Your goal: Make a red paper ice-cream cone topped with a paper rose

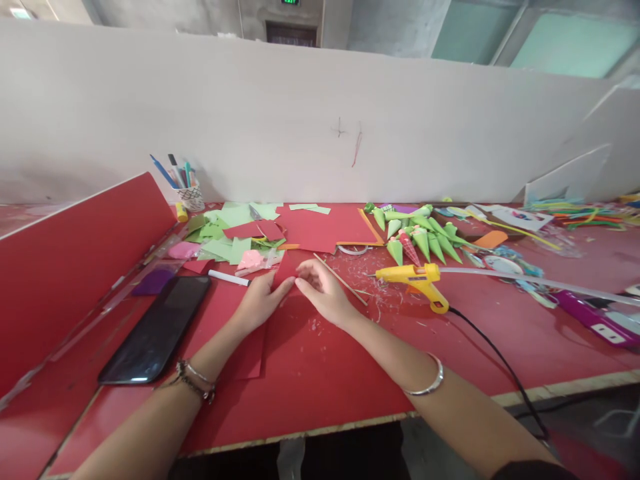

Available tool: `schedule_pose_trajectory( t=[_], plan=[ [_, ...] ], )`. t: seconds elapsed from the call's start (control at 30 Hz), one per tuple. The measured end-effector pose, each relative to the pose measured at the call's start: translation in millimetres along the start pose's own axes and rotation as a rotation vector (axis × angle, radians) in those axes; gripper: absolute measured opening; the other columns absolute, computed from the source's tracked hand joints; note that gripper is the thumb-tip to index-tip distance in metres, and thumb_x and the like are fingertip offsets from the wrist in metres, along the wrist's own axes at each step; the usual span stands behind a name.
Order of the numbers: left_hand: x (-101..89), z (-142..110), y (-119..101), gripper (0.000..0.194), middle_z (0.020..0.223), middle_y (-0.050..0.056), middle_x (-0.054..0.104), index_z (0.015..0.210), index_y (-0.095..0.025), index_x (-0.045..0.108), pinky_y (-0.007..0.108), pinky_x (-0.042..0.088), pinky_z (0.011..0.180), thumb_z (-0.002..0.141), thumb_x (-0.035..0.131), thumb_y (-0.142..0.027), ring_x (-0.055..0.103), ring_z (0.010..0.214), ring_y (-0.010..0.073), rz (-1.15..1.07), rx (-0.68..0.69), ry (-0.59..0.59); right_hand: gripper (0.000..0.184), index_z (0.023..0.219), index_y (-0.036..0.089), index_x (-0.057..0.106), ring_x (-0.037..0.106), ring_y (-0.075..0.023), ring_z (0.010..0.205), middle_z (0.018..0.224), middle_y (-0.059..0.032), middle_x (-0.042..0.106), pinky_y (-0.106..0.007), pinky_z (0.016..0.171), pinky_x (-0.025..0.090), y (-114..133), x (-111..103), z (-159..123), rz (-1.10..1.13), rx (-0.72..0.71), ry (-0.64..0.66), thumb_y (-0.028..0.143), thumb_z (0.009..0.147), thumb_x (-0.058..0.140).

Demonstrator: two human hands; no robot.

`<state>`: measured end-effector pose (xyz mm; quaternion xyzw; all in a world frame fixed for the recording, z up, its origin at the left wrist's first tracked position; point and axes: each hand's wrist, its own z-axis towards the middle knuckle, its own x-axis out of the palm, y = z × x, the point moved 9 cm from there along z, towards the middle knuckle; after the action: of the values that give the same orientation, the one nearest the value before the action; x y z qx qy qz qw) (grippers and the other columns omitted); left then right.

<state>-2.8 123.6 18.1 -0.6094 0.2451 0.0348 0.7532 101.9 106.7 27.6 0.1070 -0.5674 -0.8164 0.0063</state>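
Observation:
Between my two hands is a small piece of red paper (285, 267), raised a little above the red table. My left hand (261, 298) pinches its lower left side, thumb against the fingers. From the other side my right hand (323, 291) grips its right edge, the fingers curled and the thumb tip close to the left thumb. Beside the right hand lies a thin wooden stick (343, 280). A white marker (229, 277) rests just left of my left hand. Under my left forearm is a larger red sheet (240, 347).
A yellow glue gun (417, 277) with a black cord lies right of my hands. Behind it are several green paper cones (423, 240). Green paper scraps (220, 248) sit at the back left, near a pen cup (190, 197). A black phone (157, 330) lies left.

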Motion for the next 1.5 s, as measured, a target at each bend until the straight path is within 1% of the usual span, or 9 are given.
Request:
schedule_pose_trajectory(
  t=[0.07, 0.17, 0.37, 0.7, 0.9, 1.0, 1.13, 1.3, 1.5],
  plan=[
    [0.6, -1, -1, 0.039, 0.040, -0.004, 0.045, 0.047, -0.016, 0.043, 0.018, 0.028, 0.037, 0.075, 0.051, -0.042, 0.040, 0.037, 0.0071, 0.104, 0.018, -0.007, 0.016, 0.092, 0.022, 0.047, 0.052, -0.0114, 0.074, 0.079, 0.0008, 0.051, -0.024, 0.067, 0.042, 5, -5, 0, -0.032, -0.056, -0.060, 0.025, 0.077, 0.051],
    [8.9, -3, 1, 0.044, 0.034, -0.003, 0.043, 0.045, -0.015, 0.047, 0.018, 0.029, 0.037, 0.079, 0.044, -0.044, 0.040, 0.032, 0.0075, 0.214, 0.002, 0.076, 0.009, 0.083, 0.021, 0.049, 0.052, -0.0123, 0.074, 0.078, 0.0002, 0.052, -0.025, 0.068, 0.042, 7, -5, 1, -0.074, -0.093, -0.049, 0.026, 0.077, 0.051],
    [16.7, -6, 0, 0.047, 0.034, -0.001, 0.048, 0.051, -0.013, 0.057, 0.017, 0.035, 0.041, 0.081, 0.040, -0.044, 0.045, 0.034, 0.0078, 0.186, -0.005, 0.150, 0.012, 0.071, 0.019, 0.050, 0.052, -0.0119, 0.069, 0.070, 0.0016, 0.053, -0.025, 0.064, 0.041, 4, -6, 3, -0.062, -0.071, -0.064, 0.029, 0.077, 0.051],
    [17.9, -6, -4, 0.047, 0.034, -0.005, 0.040, 0.047, -0.014, 0.048, 0.016, 0.028, 0.036, 0.081, 0.040, -0.047, 0.037, 0.032, 0.0052, 0.158, -0.016, 0.106, 0.011, 0.070, 0.018, 0.046, 0.049, -0.0110, 0.066, 0.068, 0.0028, 0.049, -0.024, 0.063, 0.039, -11, -10, 4, 0.090, 0.046, -0.116, 0.027, 0.075, 0.052],
    [22.4, -6, 2, 0.049, 0.034, -0.005, 0.040, 0.049, -0.014, 0.050, 0.016, 0.026, 0.035, 0.082, 0.037, -0.048, 0.035, 0.031, 0.0048, 0.064, -0.097, 0.163, 0.011, 0.070, 0.019, 0.044, 0.045, -0.0092, 0.063, 0.066, 0.0045, 0.045, -0.022, 0.062, 0.036, -13, -13, 3, 0.101, 0.033, -0.158, 0.024, 0.076, 0.050],
    [22.5, -6, 6, 0.050, 0.030, -0.005, 0.037, 0.047, -0.014, 0.051, 0.016, 0.025, 0.035, 0.082, 0.037, -0.047, 0.031, 0.029, 0.0042, 0.090, -0.109, 0.197, 0.011, 0.075, 0.020, 0.044, 0.045, -0.0093, 0.063, 0.068, 0.0046, 0.045, -0.022, 0.062, 0.036, -19, -11, 3, 0.133, 0.091, -0.143, 0.028, 0.075, 0.052],
    [22.2, -6, 6, 0.048, 0.029, -0.005, 0.037, 0.045, -0.014, 0.050, 0.016, 0.026, 0.035, 0.082, 0.040, -0.044, 0.032, 0.028, 0.0040, 0.111, -0.106, 0.215, 0.018, 0.073, 0.020, 0.043, 0.043, -0.0097, 0.061, 0.066, 0.0047, 0.042, -0.022, 0.058, 0.035, -26, 0, 3, 0.147, 0.182, -0.029, 0.036, 0.076, 0.051],
    [26.8, -9, 2, 0.049, 0.032, -0.005, 0.041, 0.044, -0.014, 0.046, 0.016, 0.026, 0.035, 0.082, 0.038, -0.045, 0.032, 0.028, 0.0035, 0.021, -0.125, 0.252, 0.031, 0.060, 0.019, 0.039, 0.039, -0.0100, 0.056, 0.059, 0.0040, 0.038, -0.023, 0.056, 0.033, -18, 6, 2, 0.066, 0.138, 0.062, 0.042, 0.082, 0.040],
    [27.0, -8, 0, 0.048, 0.034, -0.006, 0.041, 0.050, -0.015, 0.046, 0.017, 0.028, 0.036, 0.084, 0.032, -0.047, 0.032, 0.029, 0.0041, -0.052, -0.100, 0.262, 0.032, 0.062, 0.019, 0.041, 0.041, -0.0111, 0.057, 0.060, 0.0028, 0.041, -0.024, 0.056, 0.034, -19, 4, 1, 0.065, 0.139, 0.040, 0.043, 0.083, 0.036]
  ],
)
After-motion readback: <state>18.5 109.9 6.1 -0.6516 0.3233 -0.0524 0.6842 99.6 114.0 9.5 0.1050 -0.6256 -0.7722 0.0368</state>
